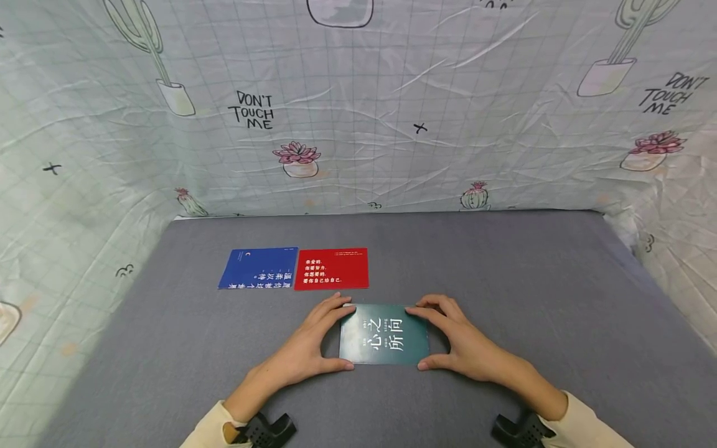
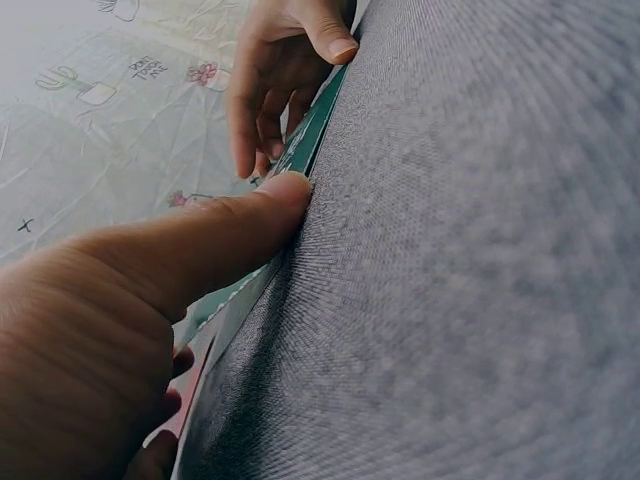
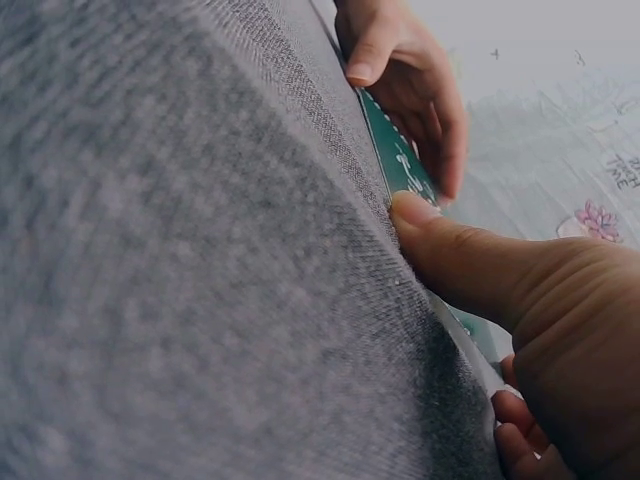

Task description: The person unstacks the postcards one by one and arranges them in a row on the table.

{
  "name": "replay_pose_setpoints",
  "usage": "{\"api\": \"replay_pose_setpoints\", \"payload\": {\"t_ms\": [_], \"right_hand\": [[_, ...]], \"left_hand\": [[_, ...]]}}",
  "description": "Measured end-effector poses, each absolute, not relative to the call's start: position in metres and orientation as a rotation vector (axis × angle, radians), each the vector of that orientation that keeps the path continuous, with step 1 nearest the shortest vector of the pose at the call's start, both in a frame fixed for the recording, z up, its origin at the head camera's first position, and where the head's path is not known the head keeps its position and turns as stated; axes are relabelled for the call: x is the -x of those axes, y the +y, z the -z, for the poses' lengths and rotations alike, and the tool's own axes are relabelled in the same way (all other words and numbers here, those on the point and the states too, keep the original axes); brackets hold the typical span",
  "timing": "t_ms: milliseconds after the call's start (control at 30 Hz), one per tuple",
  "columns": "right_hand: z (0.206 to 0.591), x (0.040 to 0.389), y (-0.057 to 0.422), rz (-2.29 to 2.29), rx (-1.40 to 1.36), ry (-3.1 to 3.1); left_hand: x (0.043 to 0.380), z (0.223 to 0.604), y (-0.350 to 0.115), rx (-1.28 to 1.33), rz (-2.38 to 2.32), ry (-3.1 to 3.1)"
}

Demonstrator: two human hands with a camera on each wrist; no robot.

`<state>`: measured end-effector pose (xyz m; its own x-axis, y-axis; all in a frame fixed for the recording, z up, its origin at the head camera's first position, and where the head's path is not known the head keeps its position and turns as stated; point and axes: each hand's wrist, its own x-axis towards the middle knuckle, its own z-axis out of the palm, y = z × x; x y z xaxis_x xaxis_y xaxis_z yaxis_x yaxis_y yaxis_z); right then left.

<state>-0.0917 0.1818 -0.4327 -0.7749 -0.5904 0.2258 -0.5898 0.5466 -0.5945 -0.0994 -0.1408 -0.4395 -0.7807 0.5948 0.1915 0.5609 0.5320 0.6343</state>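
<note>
A green card (image 1: pixel 358 348) with white characters lies on the grey tabletop in front of me, its long side running left to right. My left hand (image 1: pixel 305 348) holds its left end, thumb at the near edge and fingertips at the far edge. The right end is held the same way by my right hand (image 1: pixel 467 345). In the left wrist view, the left thumb (image 2: pixel 240 225) touches the card's edge, close to the cloth. The right wrist view has the right thumb (image 3: pixel 460 250) on that edge too, with part of the card hidden behind it.
Beyond the green card, a blue card (image 1: pixel 257 264) and a red card (image 1: pixel 342 274) lie side by side. Grey cloth (image 1: pixel 532 280) covers the table. A pale sheet printed with cacti (image 1: pixel 364 93) hangs behind the table and along both sides.
</note>
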Motion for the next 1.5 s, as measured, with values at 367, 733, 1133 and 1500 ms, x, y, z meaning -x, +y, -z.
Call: {"api": "replay_pose_setpoints", "payload": {"t_ms": [367, 733, 1133, 1500], "right_hand": [[0.434, 0.091, 0.182, 1.016, 1.069, 2.776], [0.433, 0.089, 0.183, 0.975, 1.084, 2.776], [0.428, 0.089, 0.184, 0.976, 1.075, 2.782], [0.418, 0.096, 0.193, 0.998, 1.152, 2.776]], "left_hand": [[0.101, 0.442, -0.140, -1.085, -1.101, 2.735], [0.101, 0.442, -0.142, -1.086, -1.221, 2.731], [0.100, 0.440, -0.142, -1.114, -1.248, 2.741], [0.101, 0.426, -0.137, -1.056, -1.258, 2.727]]}}
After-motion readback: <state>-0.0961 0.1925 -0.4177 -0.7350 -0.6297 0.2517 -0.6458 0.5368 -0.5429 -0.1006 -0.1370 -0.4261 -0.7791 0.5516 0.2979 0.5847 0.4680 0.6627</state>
